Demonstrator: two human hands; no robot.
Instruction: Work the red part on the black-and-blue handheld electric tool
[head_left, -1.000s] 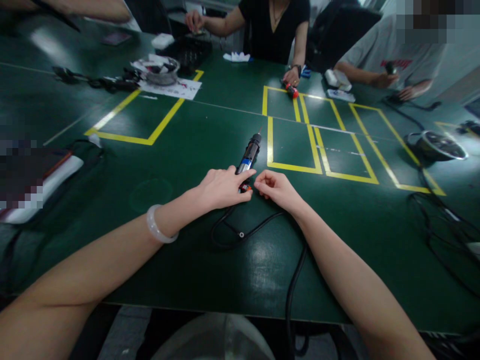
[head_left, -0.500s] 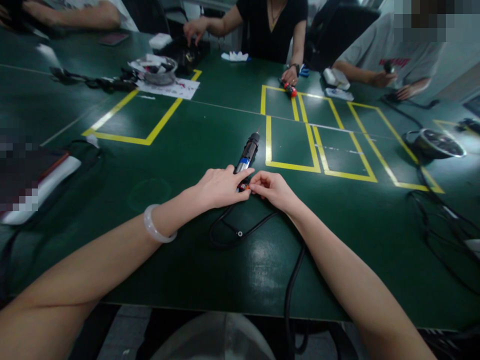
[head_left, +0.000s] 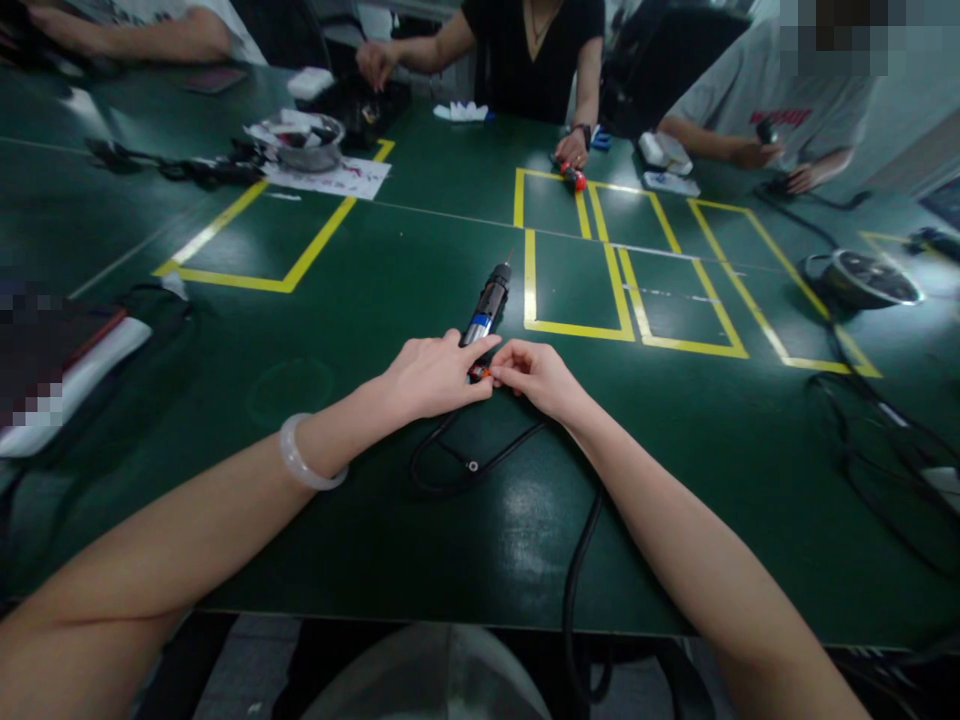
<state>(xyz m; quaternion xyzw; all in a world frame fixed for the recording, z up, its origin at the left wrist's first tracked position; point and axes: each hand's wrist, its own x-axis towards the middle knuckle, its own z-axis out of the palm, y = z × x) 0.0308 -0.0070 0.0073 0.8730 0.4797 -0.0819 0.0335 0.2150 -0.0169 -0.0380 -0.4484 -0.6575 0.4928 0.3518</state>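
L hand (head_left: 435, 375) is wrapped over the back end of a blk electric screwdriver (head_left: 487, 304), gripping it w/ the tool pointing fwd. R hand (head_left: 541, 380) has thumb + index pinched on a tiny orange piece (head_left: 484, 373) at the tool's tail, cant tell what it is tbh. Driver's on the green table (head_left: 450, 560), just left of a yellow tape rectangle (head_left: 529, 285), blk cable (head_left: 517, 447) looped nearby.

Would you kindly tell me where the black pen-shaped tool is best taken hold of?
Probably by its cylindrical barrel, from the near side, where the left hand lies over it: the slim tool points away, with its thin bit at the far end.
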